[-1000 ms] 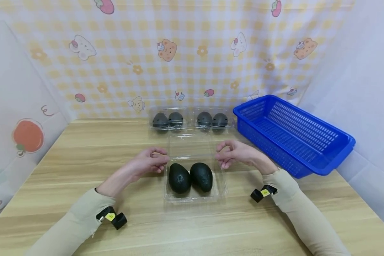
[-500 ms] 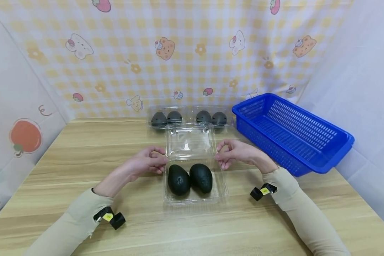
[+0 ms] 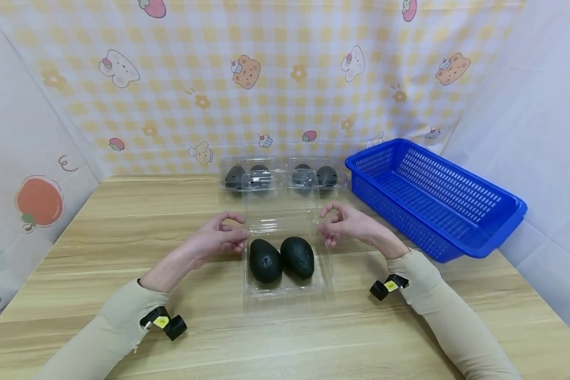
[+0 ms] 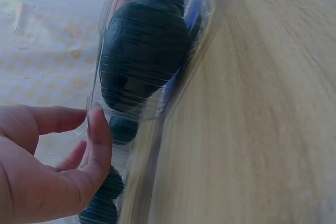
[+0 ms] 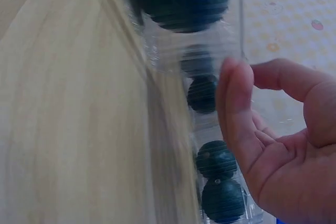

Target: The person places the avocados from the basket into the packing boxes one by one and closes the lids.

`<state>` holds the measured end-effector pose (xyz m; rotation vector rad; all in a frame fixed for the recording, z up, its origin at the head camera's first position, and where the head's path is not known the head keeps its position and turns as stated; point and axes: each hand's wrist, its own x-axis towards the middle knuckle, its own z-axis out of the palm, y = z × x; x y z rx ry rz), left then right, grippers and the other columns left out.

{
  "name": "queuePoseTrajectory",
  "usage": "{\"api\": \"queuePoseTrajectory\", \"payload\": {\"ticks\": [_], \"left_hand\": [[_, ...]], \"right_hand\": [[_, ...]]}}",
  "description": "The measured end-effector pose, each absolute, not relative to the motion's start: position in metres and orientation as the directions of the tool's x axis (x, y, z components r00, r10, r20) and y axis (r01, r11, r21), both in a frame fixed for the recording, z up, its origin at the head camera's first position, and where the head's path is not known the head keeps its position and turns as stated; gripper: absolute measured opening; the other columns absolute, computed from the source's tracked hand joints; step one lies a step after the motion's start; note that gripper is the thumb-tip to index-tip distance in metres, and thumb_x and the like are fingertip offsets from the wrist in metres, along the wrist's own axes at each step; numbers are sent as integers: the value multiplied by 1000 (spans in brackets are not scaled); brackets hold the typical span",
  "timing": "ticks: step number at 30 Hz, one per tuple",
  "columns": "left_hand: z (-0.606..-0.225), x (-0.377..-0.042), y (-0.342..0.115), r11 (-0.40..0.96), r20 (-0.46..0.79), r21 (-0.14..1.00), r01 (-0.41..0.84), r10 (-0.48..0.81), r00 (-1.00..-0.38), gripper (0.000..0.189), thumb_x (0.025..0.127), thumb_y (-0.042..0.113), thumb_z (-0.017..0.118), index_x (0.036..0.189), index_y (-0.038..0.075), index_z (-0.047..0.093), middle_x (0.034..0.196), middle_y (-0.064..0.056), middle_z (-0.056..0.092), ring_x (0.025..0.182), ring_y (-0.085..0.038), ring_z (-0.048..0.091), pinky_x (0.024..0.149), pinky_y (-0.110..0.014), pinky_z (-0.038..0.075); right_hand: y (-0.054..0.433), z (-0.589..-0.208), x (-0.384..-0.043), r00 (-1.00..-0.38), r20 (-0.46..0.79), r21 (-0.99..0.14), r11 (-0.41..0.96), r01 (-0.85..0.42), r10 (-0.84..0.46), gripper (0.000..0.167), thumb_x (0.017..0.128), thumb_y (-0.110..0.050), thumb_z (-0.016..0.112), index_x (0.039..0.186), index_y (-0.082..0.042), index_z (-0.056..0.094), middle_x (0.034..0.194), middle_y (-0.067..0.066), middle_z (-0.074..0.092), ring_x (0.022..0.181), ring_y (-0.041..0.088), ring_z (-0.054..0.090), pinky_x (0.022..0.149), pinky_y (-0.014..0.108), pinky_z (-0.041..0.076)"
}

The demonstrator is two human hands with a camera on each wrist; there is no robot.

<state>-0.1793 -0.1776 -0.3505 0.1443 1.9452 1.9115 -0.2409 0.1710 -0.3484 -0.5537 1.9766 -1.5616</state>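
A clear plastic clamshell box (image 3: 285, 291) stands at the middle of the table with its lid (image 3: 280, 203) raised at the far side. Two dark green avocados, the left one (image 3: 265, 261) and the right one (image 3: 297, 257), lie side by side in its base. My left hand (image 3: 220, 235) pinches the box's left edge near the hinge between thumb and fingers; the left wrist view shows the thumb (image 4: 98, 142) on that rim. On the opposite edge, my right hand (image 3: 344, 226) pinches the plastic the same way. The right wrist view is blurred there.
Two shut clamshell boxes, one left (image 3: 252, 164) and one right (image 3: 315, 164), each hold two avocados at the back of the wooden table (image 3: 147, 221). A blue perforated basket (image 3: 432, 232) stands at the right. A checked cloth (image 3: 285, 116) hangs behind.
The box with its avocados has shifted slightly away from me, both hands moving with it. Its lid has swung and now overlaps the back boxes in the view.
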Motion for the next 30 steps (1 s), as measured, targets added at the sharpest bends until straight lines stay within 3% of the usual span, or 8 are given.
{"api": "queuePoseTrajectory", "payload": {"ticks": [6, 19, 30], "left_hand": [[-352, -181, -177, 51, -202, 979, -196, 297, -933, 49, 97, -1, 63, 138, -5, 37, 92, -10, 66, 75, -13, 65, 73, -24, 57], [-354, -180, -177, 17, -156, 988, -156, 242, -958, 41, 97, -1, 63, 133, -3, 43, 89, -9, 67, 77, -12, 65, 75, -24, 57], [-356, -181, -178, -1, -140, 990, -144, 222, -965, 38, 96, -2, 64, 128, -3, 43, 89, -8, 67, 77, -13, 65, 75, -25, 57]], "right_hand": [[167, -350, -239, -789, -135, -977, 214, 5, -600, 37, 96, 5, 59, 123, 6, 33, 73, 12, 64, 58, 18, 63, 56, 28, 57], [163, -354, -238, -797, -59, -993, 120, -17, -601, 31, 96, 9, 56, 117, -3, 36, 74, 12, 61, 61, 19, 61, 58, 28, 55], [161, -357, -238, -797, -3, -996, 76, -53, -604, 29, 97, 11, 54, 116, 2, 33, 75, 14, 63, 61, 18, 61, 58, 27, 55]]}}
